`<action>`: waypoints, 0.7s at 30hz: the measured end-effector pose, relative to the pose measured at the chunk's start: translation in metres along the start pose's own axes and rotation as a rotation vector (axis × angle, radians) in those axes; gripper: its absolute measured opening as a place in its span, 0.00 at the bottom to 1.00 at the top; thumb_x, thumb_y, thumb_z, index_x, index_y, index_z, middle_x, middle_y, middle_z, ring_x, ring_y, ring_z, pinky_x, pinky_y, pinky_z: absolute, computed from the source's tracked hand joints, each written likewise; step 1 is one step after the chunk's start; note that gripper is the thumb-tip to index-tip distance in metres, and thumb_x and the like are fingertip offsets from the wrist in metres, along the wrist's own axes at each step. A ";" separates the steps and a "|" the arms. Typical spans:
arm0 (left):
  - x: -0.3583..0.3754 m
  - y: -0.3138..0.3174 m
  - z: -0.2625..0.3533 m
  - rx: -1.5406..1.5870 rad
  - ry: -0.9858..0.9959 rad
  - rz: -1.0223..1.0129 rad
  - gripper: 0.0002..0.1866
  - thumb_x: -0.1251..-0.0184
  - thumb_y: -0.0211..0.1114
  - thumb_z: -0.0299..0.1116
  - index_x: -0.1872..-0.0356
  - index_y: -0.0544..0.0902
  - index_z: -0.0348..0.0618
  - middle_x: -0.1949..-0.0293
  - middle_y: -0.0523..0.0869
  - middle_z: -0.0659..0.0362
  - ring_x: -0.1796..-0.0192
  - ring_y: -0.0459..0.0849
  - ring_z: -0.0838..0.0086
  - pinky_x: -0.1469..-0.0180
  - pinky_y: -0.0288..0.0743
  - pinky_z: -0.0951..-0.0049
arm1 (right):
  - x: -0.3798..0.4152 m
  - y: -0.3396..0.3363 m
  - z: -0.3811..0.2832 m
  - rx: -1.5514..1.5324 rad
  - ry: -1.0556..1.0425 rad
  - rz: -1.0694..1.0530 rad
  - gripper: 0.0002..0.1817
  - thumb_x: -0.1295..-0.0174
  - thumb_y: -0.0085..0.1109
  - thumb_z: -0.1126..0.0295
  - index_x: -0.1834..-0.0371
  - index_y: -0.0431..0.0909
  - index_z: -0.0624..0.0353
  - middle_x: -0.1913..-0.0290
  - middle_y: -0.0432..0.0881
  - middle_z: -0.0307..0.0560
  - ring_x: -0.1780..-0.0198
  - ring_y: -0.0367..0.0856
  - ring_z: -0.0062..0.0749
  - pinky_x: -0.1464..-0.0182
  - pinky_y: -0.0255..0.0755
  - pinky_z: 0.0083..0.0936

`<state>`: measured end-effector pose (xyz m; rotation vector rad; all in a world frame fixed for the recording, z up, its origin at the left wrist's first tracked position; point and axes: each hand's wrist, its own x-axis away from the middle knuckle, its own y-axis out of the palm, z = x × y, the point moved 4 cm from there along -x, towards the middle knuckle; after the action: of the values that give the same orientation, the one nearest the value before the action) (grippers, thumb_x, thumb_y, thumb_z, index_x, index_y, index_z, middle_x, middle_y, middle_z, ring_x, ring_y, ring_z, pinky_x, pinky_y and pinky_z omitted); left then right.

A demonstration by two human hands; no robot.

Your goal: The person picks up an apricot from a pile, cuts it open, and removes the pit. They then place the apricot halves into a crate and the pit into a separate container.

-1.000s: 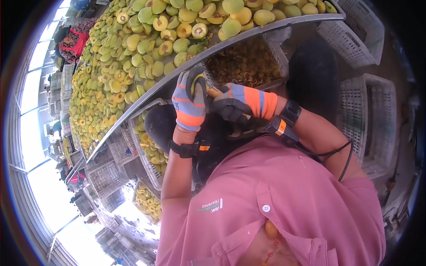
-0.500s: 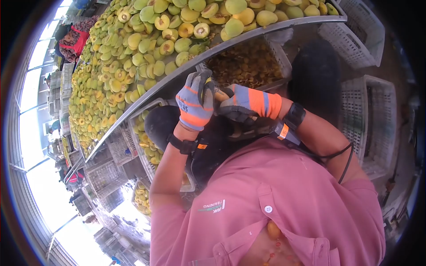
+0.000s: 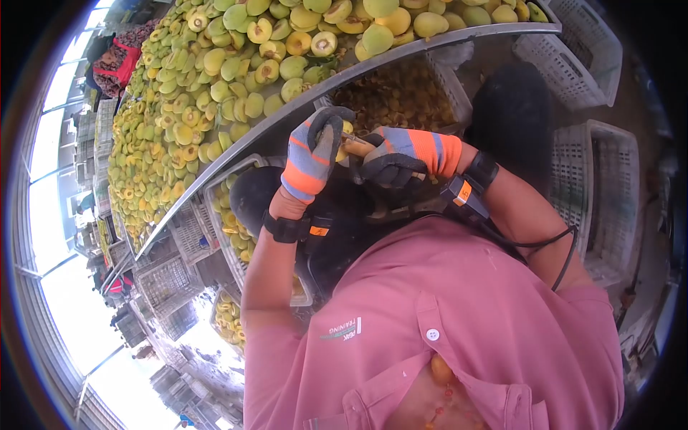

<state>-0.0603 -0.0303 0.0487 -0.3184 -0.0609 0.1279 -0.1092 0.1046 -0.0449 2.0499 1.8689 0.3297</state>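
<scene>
The left hand (image 3: 313, 149) has its grip around a yellow fruit (image 3: 348, 127); the right hand (image 3: 403, 156) holds a wooden handle (image 3: 359, 147).

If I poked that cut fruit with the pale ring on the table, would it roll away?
The cut fruit might wobble or slide more than roll, because one side is flat. Its neighbours, lying so close, could stop it. It's probably firm, not floppy, since it holds its shape.
</scene>
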 end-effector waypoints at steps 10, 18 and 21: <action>0.010 -0.001 0.021 -0.130 0.141 0.109 0.11 0.30 0.53 0.26 0.54 0.80 0.36 0.65 0.83 0.56 0.65 0.80 0.76 0.60 0.75 0.77 | 0.002 0.040 -0.035 -0.254 0.025 0.040 0.11 0.36 0.60 0.65 0.61 0.81 0.63 0.78 0.74 0.32 0.79 0.71 0.13 0.79 0.62 0.14; 0.022 0.010 0.013 -0.175 0.263 0.316 0.11 0.34 0.52 0.25 0.56 0.81 0.36 0.65 0.83 0.52 0.66 0.83 0.66 0.62 0.76 0.73 | 0.009 0.034 -0.049 0.127 -0.148 -0.057 0.10 0.35 0.59 0.64 0.65 0.79 0.60 0.75 0.76 0.33 0.78 0.71 0.16 0.76 0.64 0.16; 0.023 0.001 0.036 -0.383 0.369 0.221 0.14 0.42 0.55 0.22 0.55 0.81 0.37 0.63 0.83 0.50 0.65 0.84 0.59 0.62 0.78 0.70 | 0.011 0.053 -0.069 -0.307 0.118 -0.074 0.09 0.33 0.55 0.65 0.64 0.77 0.61 0.77 0.72 0.33 0.79 0.70 0.17 0.77 0.63 0.16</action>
<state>-0.0403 -0.0149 0.0829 -0.7272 0.3201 0.2755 -0.0867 0.1185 0.0388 1.7860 1.8239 0.6850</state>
